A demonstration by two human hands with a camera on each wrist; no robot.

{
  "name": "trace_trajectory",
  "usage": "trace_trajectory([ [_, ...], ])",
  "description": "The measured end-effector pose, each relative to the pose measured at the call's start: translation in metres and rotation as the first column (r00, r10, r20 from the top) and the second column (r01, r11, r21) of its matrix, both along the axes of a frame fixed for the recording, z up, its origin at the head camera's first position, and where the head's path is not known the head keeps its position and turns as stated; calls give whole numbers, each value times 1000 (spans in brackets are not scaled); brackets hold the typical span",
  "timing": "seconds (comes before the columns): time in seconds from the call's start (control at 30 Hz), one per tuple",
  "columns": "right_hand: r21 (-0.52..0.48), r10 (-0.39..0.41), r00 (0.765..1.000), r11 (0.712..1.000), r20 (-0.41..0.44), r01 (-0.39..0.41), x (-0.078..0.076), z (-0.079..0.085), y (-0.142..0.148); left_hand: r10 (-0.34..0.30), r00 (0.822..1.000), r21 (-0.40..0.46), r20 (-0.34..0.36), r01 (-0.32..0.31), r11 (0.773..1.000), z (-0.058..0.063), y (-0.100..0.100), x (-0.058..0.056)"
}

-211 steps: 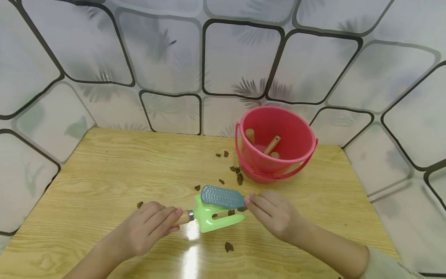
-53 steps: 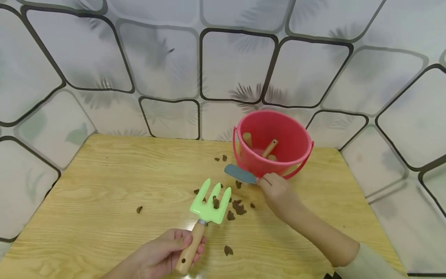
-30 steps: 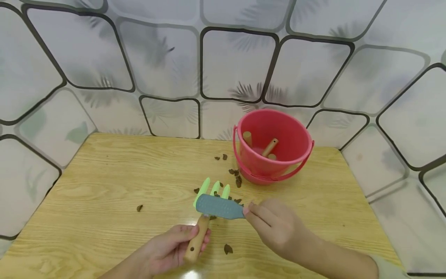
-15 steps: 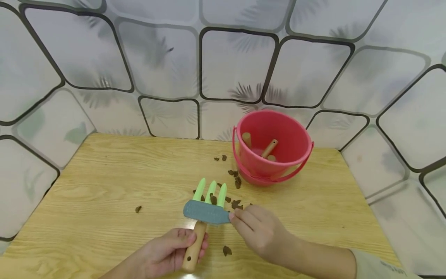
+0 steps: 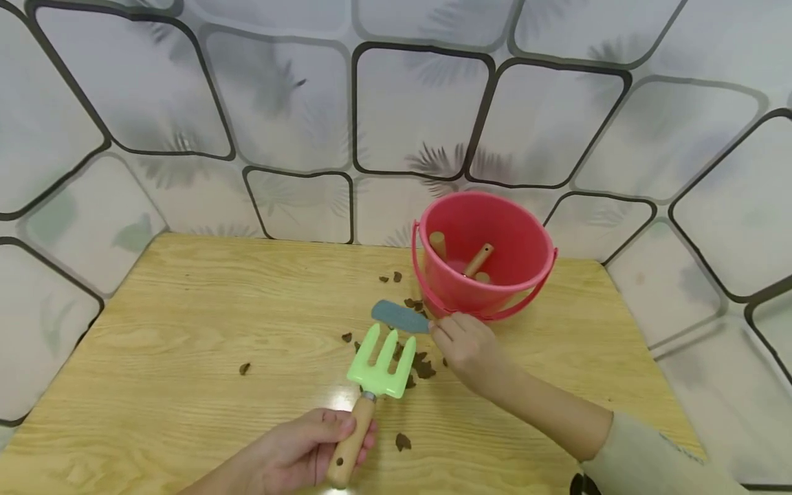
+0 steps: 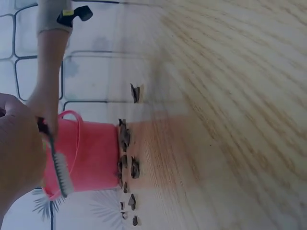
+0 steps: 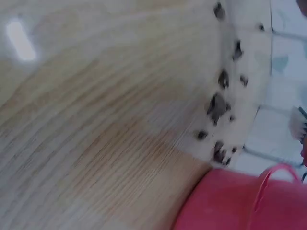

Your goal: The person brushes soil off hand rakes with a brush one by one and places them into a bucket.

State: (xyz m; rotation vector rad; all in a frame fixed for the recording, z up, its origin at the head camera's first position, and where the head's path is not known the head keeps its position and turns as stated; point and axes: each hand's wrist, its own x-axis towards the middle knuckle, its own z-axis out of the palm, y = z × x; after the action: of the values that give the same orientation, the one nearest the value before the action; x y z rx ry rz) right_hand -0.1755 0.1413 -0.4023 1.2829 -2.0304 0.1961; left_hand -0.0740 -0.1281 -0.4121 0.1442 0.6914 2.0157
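My left hand (image 5: 297,443) grips the wooden handle of a hand fork (image 5: 379,377) with three light-green tines pointing away from me. My right hand (image 5: 470,350) pinches a small grey-blue brush (image 5: 399,316) just beyond the tine tips, close to the bucket. In the left wrist view, white bristles (image 6: 64,170) show along the brush's underside. Dark brown crumbs (image 5: 423,366) lie beside and behind the tines. The brush's handle is hidden in my right hand.
A pink bucket (image 5: 470,300) stands at the back right with several wooden handles (image 5: 478,260) inside. Single brown flakes lie at the left (image 5: 244,369) and front (image 5: 403,442) of the wooden table (image 5: 167,330). A patterned wall (image 5: 297,103) rises behind.
Seven seconds ago the fork pointed right under the brush; its tines now point away. In the last half second the brush has moved off the fork, forward and right, toward the bucket.
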Motion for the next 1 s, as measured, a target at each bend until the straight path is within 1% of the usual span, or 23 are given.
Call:
trace_trajectory([
  [0.07,-8,-45,998,999,34,46,-9,-3,5,8,1000,0,-19,-8,1000,1,0,-2],
  [0.1,-22,-53,998,998,38,54,-12,-4,7,14,999,-1,-36,-14,1000,1,0,-3],
  [0.13,-36,-53,998,998,39,55,-14,-4,9,20,999,6,-49,-20,1000,1,0,-4],
  [0.2,-84,-35,999,996,23,37,-15,-4,12,31,998,29,-52,-30,999,3,1,-5],
  [0.37,-179,-35,999,983,-11,32,-14,6,13,28,999,70,-33,-26,997,5,4,-5],
  [0.47,-202,-35,999,979,-16,31,-11,17,13,33,999,88,-17,-32,996,4,4,-4],
  [0.57,-210,6,999,978,-37,-14,-1,30,11,45,999,92,-2,-45,995,4,4,-4],
  [0.63,-206,59,997,976,-55,-69,9,38,8,49,999,88,10,-49,995,3,3,-4],
  [0.7,-190,113,990,973,-87,-128,20,45,3,56,998,84,18,-57,995,3,2,-4],
  [0.8,-150,187,973,967,-134,-206,34,55,-4,60,998,81,26,-61,995,2,0,-5],
  [0.87,-118,213,963,965,-166,-234,41,61,-8,61,998,79,21,-62,995,3,0,-5],
  [1.0,-57,237,955,966,-179,-251,46,66,-13,59,998,98,4,-59,993,2,0,-5],
])
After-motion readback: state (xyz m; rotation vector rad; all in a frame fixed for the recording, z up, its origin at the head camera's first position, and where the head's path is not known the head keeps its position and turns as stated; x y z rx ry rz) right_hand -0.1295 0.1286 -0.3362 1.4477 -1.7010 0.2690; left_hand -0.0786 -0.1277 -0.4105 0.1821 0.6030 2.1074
